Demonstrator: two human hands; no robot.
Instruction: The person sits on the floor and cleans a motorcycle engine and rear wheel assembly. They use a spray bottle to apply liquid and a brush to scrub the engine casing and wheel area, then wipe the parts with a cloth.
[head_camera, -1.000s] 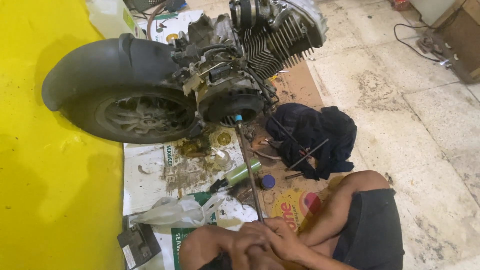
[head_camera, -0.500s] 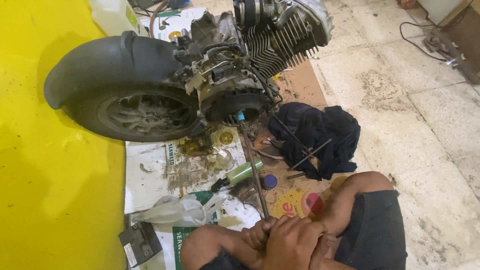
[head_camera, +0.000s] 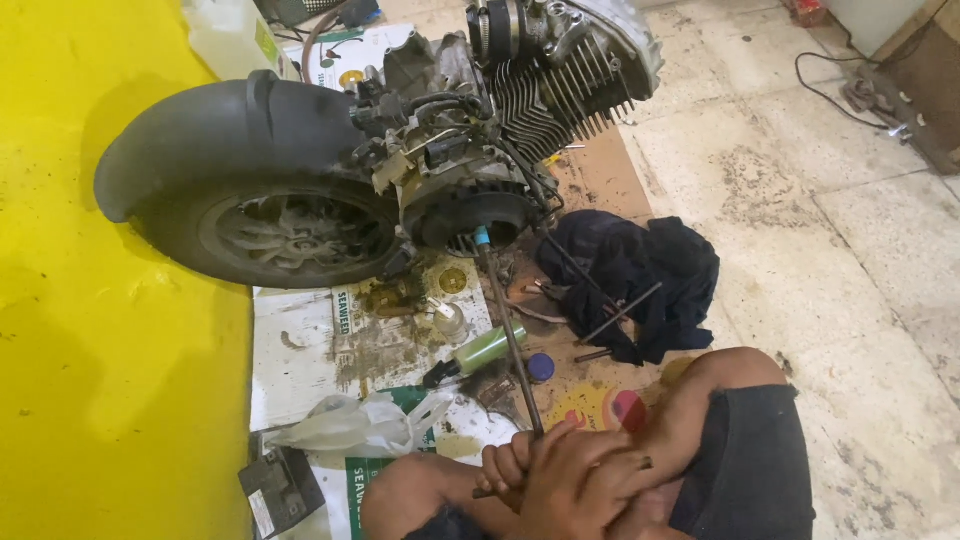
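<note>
A scooter engine (head_camera: 500, 130) with its rear wheel (head_camera: 290, 235) and black mudguard lies on its side on the floor. A long thin metal rod (head_camera: 508, 335) with a blue tip runs from the engine's round cover down to my hands. My left hand (head_camera: 505, 468) and my right hand (head_camera: 580, 480) are clasped together around the rod's near end, at the bottom of the view, between my knees. The rod's handle end is hidden inside my grip.
A black cloth (head_camera: 640, 275) with thin tools on it lies right of the rod. A small green bottle (head_camera: 480, 352), a blue cap (head_camera: 540, 366), a white plastic bag (head_camera: 360, 425) and a dark box (head_camera: 280, 490) lie on dirty paper and cardboard. A yellow surface (head_camera: 110, 400) is on the left.
My hands have stayed clasped on the rod and shifted slightly right in view. The view has tilted a little, with the engine and rod in the same place.
</note>
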